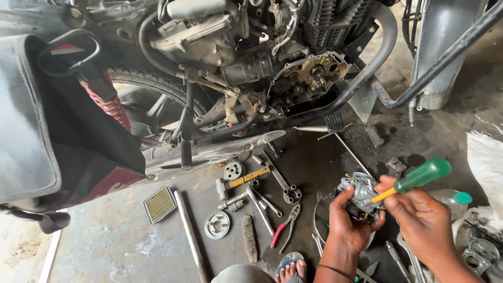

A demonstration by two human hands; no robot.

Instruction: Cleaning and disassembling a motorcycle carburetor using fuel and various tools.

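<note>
My left hand [347, 222] grips a small silver metal carburettor [359, 195] from below, low and right of centre. My right hand [419, 217] holds a screwdriver [419, 177] with a green handle and yellow collar, its tip set against the carburettor. Both hands hover over the oily concrete floor. Behind them stands a motorcycle with its engine side cover off, showing the open crankcase [309, 78].
Tools lie scattered on the floor: a yellow-handled hammer [243, 179], spanners [280, 181], red-handled pliers [285, 225], gear sprockets [217, 224], a steel rod [189, 233] and a square air filter [160, 203]. My sandalled foot [291, 264] is at the bottom. A white sack [487, 162] lies right.
</note>
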